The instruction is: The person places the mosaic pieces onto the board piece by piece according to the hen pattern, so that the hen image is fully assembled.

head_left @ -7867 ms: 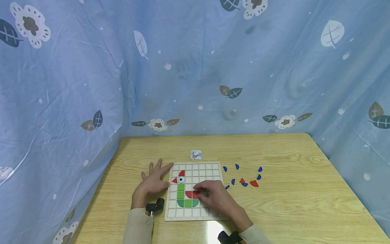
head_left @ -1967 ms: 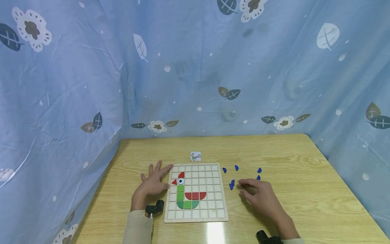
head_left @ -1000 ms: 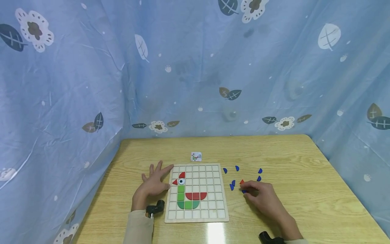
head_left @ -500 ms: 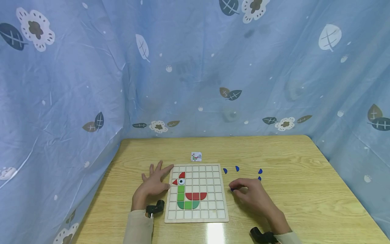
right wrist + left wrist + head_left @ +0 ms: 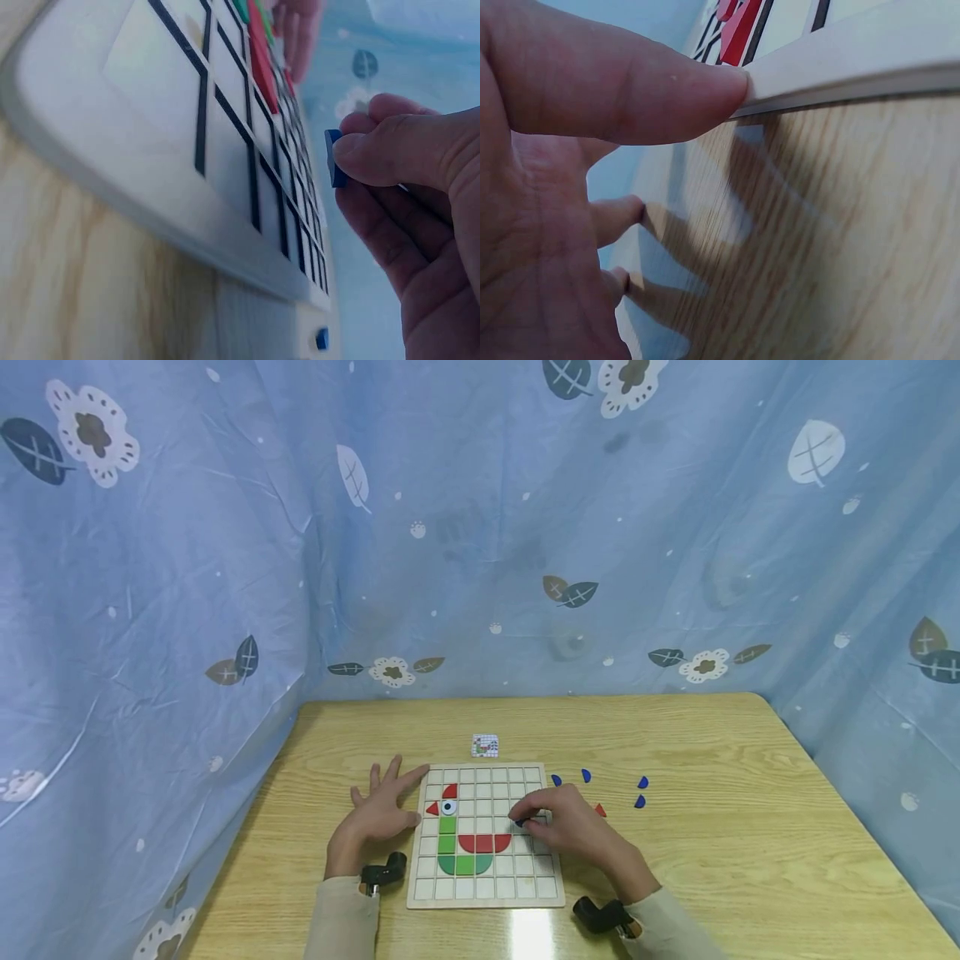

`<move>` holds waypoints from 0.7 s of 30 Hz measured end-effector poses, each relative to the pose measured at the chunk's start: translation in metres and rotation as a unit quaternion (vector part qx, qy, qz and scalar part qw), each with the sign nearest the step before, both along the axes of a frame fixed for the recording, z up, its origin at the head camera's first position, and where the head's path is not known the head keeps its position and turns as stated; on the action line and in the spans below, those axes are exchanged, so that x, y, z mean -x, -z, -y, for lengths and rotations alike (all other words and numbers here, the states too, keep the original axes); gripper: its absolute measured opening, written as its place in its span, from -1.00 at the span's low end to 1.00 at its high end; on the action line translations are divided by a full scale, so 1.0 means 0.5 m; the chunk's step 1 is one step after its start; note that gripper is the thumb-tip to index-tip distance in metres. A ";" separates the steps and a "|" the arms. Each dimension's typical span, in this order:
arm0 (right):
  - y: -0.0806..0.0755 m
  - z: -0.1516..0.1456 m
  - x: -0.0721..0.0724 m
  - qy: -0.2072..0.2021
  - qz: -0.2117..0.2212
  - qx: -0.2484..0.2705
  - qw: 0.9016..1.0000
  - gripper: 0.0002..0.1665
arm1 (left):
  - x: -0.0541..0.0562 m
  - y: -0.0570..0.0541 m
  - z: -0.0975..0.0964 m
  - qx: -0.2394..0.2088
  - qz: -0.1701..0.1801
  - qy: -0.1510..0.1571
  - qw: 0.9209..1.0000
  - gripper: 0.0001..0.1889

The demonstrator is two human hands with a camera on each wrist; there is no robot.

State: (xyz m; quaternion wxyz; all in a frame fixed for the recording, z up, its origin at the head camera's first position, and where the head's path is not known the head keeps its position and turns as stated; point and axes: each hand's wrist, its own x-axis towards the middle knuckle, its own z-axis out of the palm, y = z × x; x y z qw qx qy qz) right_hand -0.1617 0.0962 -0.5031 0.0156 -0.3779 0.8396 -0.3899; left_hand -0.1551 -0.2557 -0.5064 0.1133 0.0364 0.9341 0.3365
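My right hand (image 5: 573, 827) pinches a small blue tile (image 5: 335, 159) between thumb and fingers, over the right half of the gridded wooden board (image 5: 525, 889). The tile shows edge-on in the right wrist view. My left hand (image 5: 378, 814) lies beside the board's left edge, fingers spread. Its thumb (image 5: 667, 94) touches the board's side in the left wrist view. On the board sit green tiles (image 5: 447, 843), a row of red tiles (image 5: 484, 843), a round eye tile (image 5: 448, 807), a red triangle (image 5: 432, 808) and a red quarter-round tile (image 5: 450, 791).
Right of the board lie loose blue rounded tiles (image 5: 642, 782) and a red tile (image 5: 601, 810), partly behind my right hand. A small picture card (image 5: 485, 745) lies behind the board on the wooden table (image 5: 720, 827). A blue patterned curtain (image 5: 465, 543) hangs behind the table.
A red tile has joined the right end of the red row since the oldest frame. My right hand has picked up a blue tile and moved left over the board. The left hand stays put.
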 end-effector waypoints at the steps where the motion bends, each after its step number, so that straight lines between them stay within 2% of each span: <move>1: 0.000 0.007 0.002 -0.005 0.004 -0.006 1.000 -0.73 | 0.000 -0.001 0.000 0.000 0.000 -0.001 1.000 -0.08; 9: 0.005 0.051 0.017 -0.043 -0.002 -0.039 0.998 -0.72 | -0.004 -0.006 0.001 -0.002 -0.001 0.002 1.000 -0.08; 15: 0.007 0.066 0.019 -0.038 0.016 -0.074 0.996 -0.71 | -0.002 -0.003 0.001 -0.004 -0.001 0.002 1.000 -0.08; 21: 0.012 0.069 0.019 -0.037 0.029 -0.068 0.997 -0.70 | -0.002 -0.007 0.001 -0.008 -0.001 0.000 1.000 -0.09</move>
